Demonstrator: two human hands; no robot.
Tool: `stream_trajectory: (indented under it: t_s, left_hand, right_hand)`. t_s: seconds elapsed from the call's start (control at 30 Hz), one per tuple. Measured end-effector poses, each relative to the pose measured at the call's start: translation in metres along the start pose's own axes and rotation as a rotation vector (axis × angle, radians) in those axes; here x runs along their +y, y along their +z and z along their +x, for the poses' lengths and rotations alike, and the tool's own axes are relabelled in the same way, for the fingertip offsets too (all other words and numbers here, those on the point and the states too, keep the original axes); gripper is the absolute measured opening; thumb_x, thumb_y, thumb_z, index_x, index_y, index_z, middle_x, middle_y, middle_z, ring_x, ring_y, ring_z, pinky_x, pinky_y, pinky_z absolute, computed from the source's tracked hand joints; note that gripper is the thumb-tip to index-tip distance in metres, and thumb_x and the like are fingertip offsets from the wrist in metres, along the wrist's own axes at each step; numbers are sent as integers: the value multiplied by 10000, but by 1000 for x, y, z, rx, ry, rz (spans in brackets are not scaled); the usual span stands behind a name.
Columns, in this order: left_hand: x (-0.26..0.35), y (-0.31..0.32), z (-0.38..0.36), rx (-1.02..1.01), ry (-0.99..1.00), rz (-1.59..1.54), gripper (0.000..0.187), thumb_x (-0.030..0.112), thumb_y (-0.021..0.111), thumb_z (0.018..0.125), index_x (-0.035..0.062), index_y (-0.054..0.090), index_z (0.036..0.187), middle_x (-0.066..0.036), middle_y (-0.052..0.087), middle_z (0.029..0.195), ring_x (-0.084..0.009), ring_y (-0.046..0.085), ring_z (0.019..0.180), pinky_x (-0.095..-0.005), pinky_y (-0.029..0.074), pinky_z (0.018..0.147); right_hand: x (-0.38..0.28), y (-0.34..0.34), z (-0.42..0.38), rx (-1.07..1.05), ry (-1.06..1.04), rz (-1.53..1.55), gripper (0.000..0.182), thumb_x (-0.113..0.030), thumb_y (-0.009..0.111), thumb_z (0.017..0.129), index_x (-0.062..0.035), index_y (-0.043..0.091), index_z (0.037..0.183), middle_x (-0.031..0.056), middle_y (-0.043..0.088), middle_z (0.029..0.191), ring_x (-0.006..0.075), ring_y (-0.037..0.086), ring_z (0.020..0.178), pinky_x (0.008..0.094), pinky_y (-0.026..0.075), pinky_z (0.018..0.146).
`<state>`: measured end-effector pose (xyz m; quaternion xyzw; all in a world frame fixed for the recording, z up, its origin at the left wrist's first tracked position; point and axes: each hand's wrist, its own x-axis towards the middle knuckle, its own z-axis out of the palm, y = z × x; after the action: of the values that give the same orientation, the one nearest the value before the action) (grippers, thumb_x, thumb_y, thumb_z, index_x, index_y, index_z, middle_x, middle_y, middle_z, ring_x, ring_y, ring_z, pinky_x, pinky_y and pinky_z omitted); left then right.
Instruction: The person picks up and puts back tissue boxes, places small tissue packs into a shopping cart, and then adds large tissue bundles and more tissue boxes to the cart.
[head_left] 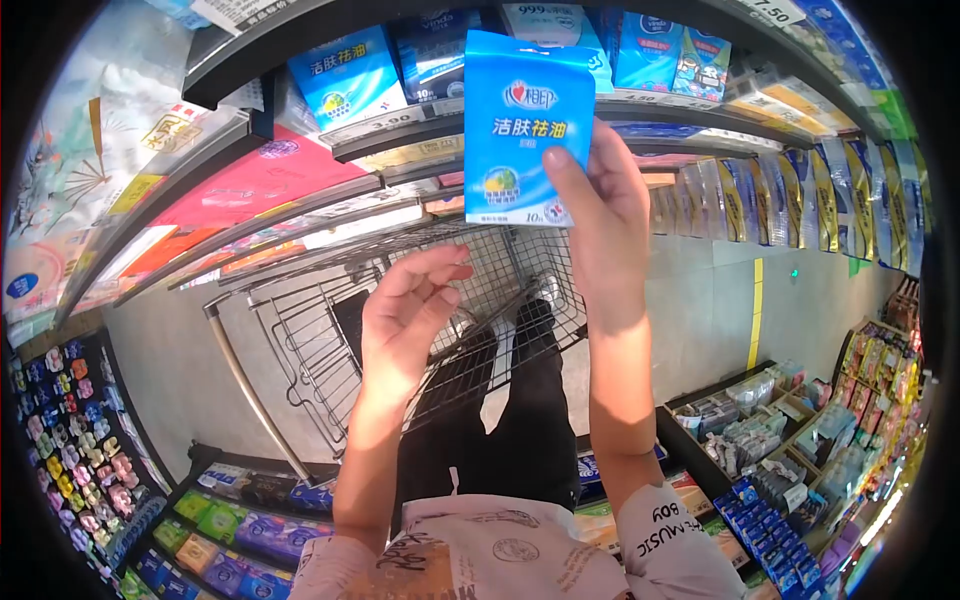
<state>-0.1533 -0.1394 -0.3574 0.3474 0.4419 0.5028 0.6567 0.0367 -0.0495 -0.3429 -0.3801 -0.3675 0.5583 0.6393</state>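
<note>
My right hand (600,215) holds up a blue pack of wet wipes (520,125) with white Chinese lettering, thumb across its lower right corner. The pack is raised in front of the shelf. My left hand (410,310) hovers lower and to the left with curled, parted fingers, holding nothing, above the wire shopping cart (320,340). More blue packs of the same kind (348,78) stand on the shelf behind.
Shelves (400,130) of packaged goods run overhead and to the left, with price tags on their edges. Low shelves with small colourful packs (790,470) stand at the right and bottom left. A grey floor with a yellow line (755,320) lies beyond the cart.
</note>
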Motion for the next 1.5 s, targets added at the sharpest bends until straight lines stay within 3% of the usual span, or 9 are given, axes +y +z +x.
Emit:
stream_trajectory:
  t_s: [0.33,0.47,0.73,0.97,1.13,1.27,1.37,1.47,1.5]
  left_hand:
    - [-21,-21,-18,111,-52,129,229,34,623,969,23,655,1196,-75,670,1211,-173,621,1100,-300,465,939]
    - [-24,-26,-18,133,-76,116,309,-88,547,909,11,639,1186,-66,662,1187,-186,614,1109,-321,459,984]
    - [-20,-15,-7,108,-23,208,281,-95,551,903,13,652,1142,-59,672,1147,-172,611,1091,-337,457,1004]
    - [-28,-9,-4,47,-52,246,291,-107,557,901,8,652,1151,-61,665,1108,-150,604,1079,-318,457,987]
    - [-32,-1,-6,65,-26,286,292,-86,549,914,32,653,1160,-40,666,1091,-132,599,1031,-267,451,888]
    - [-35,-13,2,152,134,487,406,-124,564,870,27,602,1245,-81,553,1327,-164,537,1175,-304,448,950]
    - [-16,-17,12,327,489,975,594,-75,623,800,32,547,1379,-137,526,1382,-261,519,1247,-372,438,995]
    - [11,-14,23,428,597,1070,634,-67,620,810,31,516,1428,-168,497,1436,-277,491,1299,-388,427,1030]
    - [19,-17,27,415,558,1078,673,-32,637,814,28,485,1466,-202,463,1483,-322,464,1336,-416,381,1093]
  right_hand:
    - [12,-3,5,53,8,-22,467,-70,700,961,52,521,1375,92,728,1086,83,651,936,231,517,794]
    - [0,-9,14,162,-40,53,442,-63,698,958,39,537,1357,88,734,1083,78,658,953,210,513,797]
    - [-39,-76,54,393,-196,-270,464,-136,740,937,51,535,1309,103,737,1049,101,655,913,235,492,750]
    - [-48,-106,85,263,-193,-231,468,-115,736,936,81,523,1303,128,734,1065,135,674,951,261,507,829]
    - [-34,-49,42,72,101,31,438,-57,722,924,81,536,1297,144,736,1085,154,696,975,282,534,900]
    - [-1,18,37,-164,127,81,481,-49,751,885,69,545,1303,135,717,1117,150,690,978,288,563,840]
    - [20,69,46,-131,-46,-20,485,-59,763,864,89,551,1274,135,717,1060,160,693,911,304,560,787]
    - [19,100,59,-82,-39,-492,416,-90,775,854,40,594,1205,167,709,1062,164,668,956,312,533,797]
    - [26,108,62,15,-264,-642,351,-129,754,834,55,643,1112,207,689,952,361,665,865,403,530,776]
